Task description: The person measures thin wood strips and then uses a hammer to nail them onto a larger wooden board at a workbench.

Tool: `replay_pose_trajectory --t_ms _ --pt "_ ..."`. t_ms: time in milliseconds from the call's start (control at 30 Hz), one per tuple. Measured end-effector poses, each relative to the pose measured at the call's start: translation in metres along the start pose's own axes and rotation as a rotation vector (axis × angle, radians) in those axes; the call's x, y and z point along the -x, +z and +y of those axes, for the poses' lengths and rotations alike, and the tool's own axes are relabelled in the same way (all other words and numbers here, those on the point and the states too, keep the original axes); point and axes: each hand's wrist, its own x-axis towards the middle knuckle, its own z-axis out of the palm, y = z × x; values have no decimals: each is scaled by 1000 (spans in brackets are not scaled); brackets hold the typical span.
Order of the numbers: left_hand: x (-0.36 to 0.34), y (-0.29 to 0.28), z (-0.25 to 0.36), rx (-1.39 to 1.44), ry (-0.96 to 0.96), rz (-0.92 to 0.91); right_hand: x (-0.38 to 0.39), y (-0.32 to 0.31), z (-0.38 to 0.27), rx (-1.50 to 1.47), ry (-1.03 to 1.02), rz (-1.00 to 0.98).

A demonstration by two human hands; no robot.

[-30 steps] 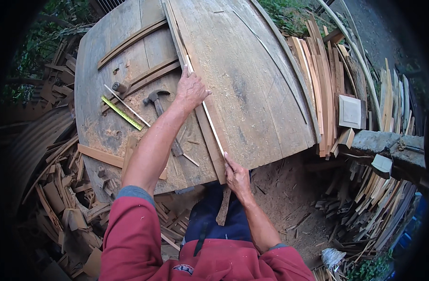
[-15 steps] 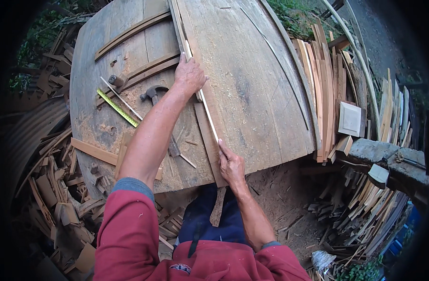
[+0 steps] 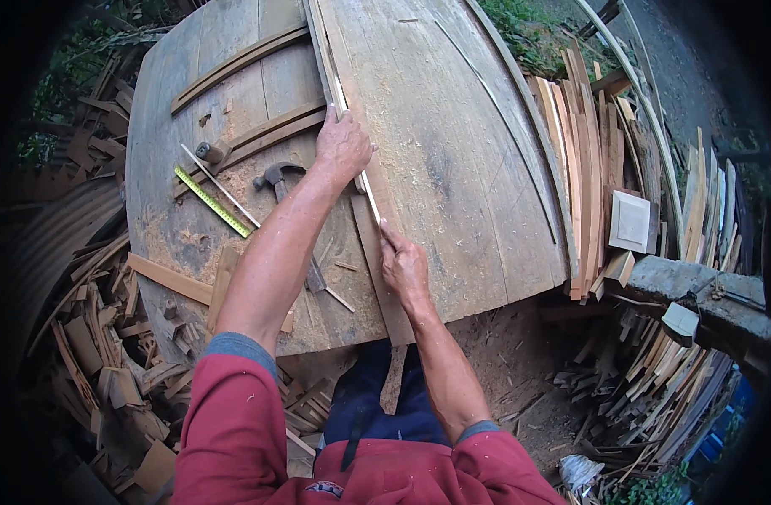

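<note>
"Right hand [image 3: 405, 268] is farther up the board than a moment ago, nearer the left hand [image 3: 345, 147], so less of the pale strip [image 3: 370, 199] shows between the two. Is the left one moving?"

"Hardly; it stays bent over the strip, about where it was."

"How are they gripping?"

"On the right, thumb and fingertips come together and pinch the strip at the near end of its visible stretch. On the left, the fingers curl over it, but their undersides are hidden, so I can't tell whether they pinch or only press."

"And the strip itself?"

"It lies lengthwise along the long board [image 3: 393, 318], on the plank table [image 3: 478, 227]."

"What's around it?"

"Left of it, the hammer [image 3: 275, 175], its handle partly behind the left forearm. Farther left, a yellow measuring tape [image 3: 210, 202] lies beside a thin stick [image 3: 220, 185]. Sawdust speckles the planks."
</note>
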Motion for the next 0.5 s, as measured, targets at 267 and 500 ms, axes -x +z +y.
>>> replay_pose_trajectory --t_ms 267,500 --pt "5 -3 5 -19 -9 36 -51 20 -8 2 -104 40" --pt "-5 -6 4 -26 -32 -46 -64 13 -12 -324 194 -205"
